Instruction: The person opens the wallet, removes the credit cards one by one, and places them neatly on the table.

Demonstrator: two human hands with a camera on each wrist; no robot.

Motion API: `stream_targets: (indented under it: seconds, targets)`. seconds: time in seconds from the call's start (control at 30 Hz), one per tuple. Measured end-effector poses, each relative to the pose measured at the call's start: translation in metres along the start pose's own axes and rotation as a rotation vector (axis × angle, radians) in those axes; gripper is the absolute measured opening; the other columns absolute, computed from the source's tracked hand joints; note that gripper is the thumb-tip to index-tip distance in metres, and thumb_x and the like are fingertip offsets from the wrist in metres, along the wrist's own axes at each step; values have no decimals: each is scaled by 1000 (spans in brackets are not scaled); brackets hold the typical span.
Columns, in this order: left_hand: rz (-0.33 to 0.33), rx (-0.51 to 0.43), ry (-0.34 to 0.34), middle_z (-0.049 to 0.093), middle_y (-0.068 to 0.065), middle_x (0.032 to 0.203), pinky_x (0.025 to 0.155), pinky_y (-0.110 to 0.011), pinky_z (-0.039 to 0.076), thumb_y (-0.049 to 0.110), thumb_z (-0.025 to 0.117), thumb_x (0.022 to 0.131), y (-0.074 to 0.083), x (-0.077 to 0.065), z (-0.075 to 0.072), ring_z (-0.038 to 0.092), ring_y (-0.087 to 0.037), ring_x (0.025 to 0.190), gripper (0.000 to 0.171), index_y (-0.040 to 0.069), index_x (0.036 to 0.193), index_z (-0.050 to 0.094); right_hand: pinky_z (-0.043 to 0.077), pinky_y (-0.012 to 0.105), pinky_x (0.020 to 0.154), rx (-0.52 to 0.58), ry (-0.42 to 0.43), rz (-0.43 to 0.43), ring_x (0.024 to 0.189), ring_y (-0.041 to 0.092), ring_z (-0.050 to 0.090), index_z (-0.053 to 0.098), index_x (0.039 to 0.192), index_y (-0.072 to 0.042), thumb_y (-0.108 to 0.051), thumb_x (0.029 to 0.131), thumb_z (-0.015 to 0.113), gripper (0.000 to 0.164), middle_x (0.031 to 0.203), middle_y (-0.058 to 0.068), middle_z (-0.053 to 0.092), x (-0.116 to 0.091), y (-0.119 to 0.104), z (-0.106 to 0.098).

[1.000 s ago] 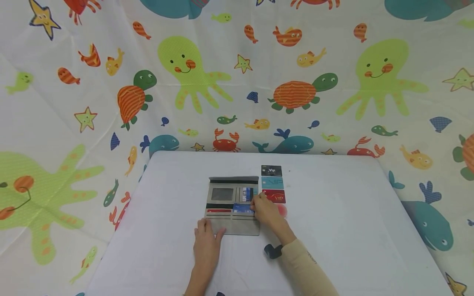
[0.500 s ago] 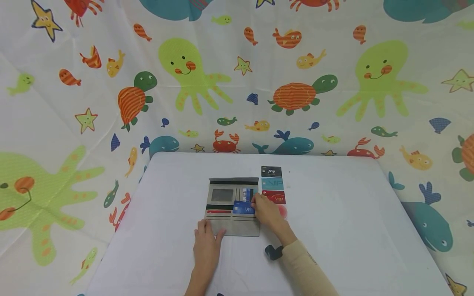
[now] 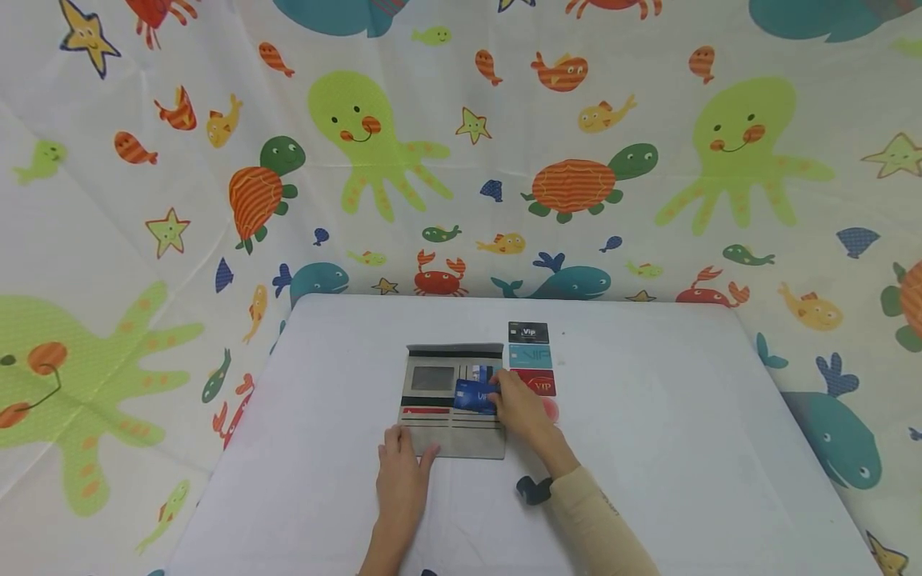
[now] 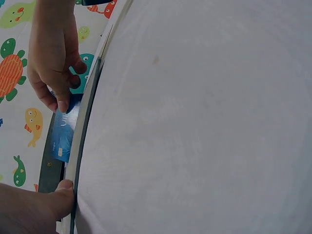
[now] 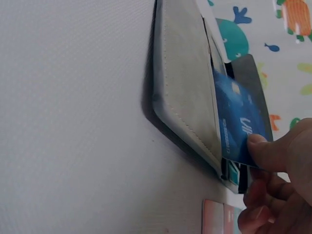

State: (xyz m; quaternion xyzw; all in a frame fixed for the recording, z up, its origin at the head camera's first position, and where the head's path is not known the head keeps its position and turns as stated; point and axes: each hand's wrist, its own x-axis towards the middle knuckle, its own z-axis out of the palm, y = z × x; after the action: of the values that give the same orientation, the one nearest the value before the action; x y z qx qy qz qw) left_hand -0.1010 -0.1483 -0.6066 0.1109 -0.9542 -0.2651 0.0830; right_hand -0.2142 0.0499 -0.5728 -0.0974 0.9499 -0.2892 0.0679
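Observation:
A grey wallet (image 3: 461, 442) lies unfolded on the white table. My right hand (image 3: 522, 410) pinches a blue VIP card (image 3: 473, 395) by its right end, thumb on the printed face. In the right wrist view that card (image 5: 241, 117) stands over the slots, tilted, its lower edge right at the pocket edge. My left hand (image 3: 402, 476) rests at the wallet's lower left corner, its thumb (image 4: 64, 192) on the near edge. A red card (image 3: 426, 410) shows as a strip in a left slot. Another blue-and-white card (image 3: 481, 373) sits upright in the upper right pocket.
Right of the wallet, a column of cards lies on the table: black (image 3: 528, 333), teal (image 3: 529, 356), red (image 3: 543, 382), and a pink one (image 3: 551, 410) partly behind my right hand. A cloth printed with sea animals (image 3: 468, 184) hangs behind the table (image 3: 684, 440).
The blue card has risen out of the right slot, pulled away from me by my right hand, and more of its face shows. My left hand has stayed in place.

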Motion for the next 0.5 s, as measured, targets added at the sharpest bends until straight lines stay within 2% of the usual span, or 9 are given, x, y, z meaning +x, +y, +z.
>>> stream_targets:
  seconds: [0.13, 0.37, 0.5]
  targets:
    - [3, 0, 2, 47, -24, 138, 89, -59, 55, 37, 73, 92, 1, 0, -1, 55, -53, 122, 69, -12, 135, 52, 60, 39, 89, 4, 44, -31, 94, 20, 62, 57, 119, -11, -18, 96, 69, 26, 111, 9, 64, -1, 0, -2]
    - [7, 6, 14, 48, -24, 136, 85, -58, 57, 37, 73, 91, 2, -1, -2, 57, -51, 119, 69, -12, 134, 52, 59, 39, 90, -5, 19, -90, 96, 20, 62, 60, 112, -10, -16, 94, 70, 21, 109, 8, 66, -6, 1, -4]
    - [14, 5, 22, 49, -24, 135, 83, -57, 57, 36, 74, 91, 2, -1, -2, 57, -50, 118, 68, -12, 134, 53, 59, 41, 92, 8, 33, -128, 99, 22, 64, 61, 112, -9, -15, 94, 69, 20, 111, 10, 67, -12, 1, -6]
